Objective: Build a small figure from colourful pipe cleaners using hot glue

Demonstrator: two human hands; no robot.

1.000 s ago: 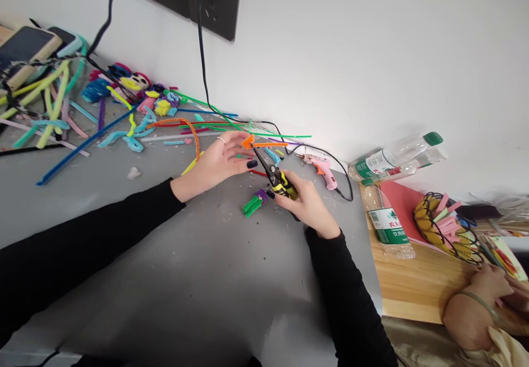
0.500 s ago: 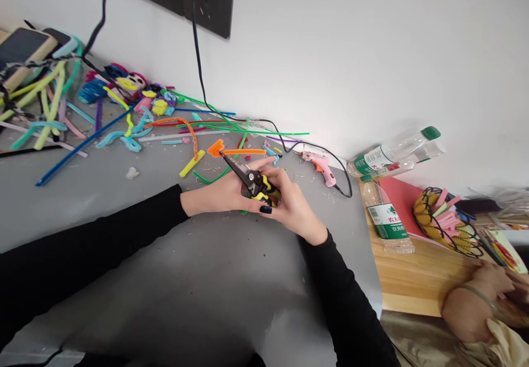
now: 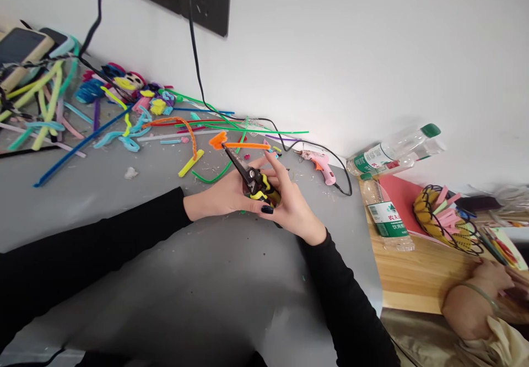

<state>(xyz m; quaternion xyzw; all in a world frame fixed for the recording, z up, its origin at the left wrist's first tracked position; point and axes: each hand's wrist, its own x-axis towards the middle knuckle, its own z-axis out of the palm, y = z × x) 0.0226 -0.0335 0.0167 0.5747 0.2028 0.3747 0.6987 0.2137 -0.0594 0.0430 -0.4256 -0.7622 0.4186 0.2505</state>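
Long-nose pliers (image 3: 250, 175) with black and yellow handles lie between my two hands, jaws pointing up and left. Their tip meets an orange pipe cleaner (image 3: 248, 146), which has a folded, bunched end (image 3: 218, 140) at the left and a straight strip running right. My left hand (image 3: 217, 195) is closed about the pliers from the left, its fingers partly hidden behind them. From the right, my right hand (image 3: 291, 204) closes on the handles, with its index finger raised close to the strip's right end; whether it touches the strip is unclear.
A pink glue gun (image 3: 320, 164) with a black cord lies right of my hands. Loose pipe cleaners (image 3: 82, 146) and fuzzy figures (image 3: 124, 85) cover the back left. Plastic bottles (image 3: 388, 218) and a wire basket (image 3: 433, 212) stand right, near another person's arm (image 3: 469, 309).
The orange pipe cleaner has lifted slightly and tilted at the plier tip. My right index finger has straightened upward toward the strip's right end. The pliers have barely shifted.
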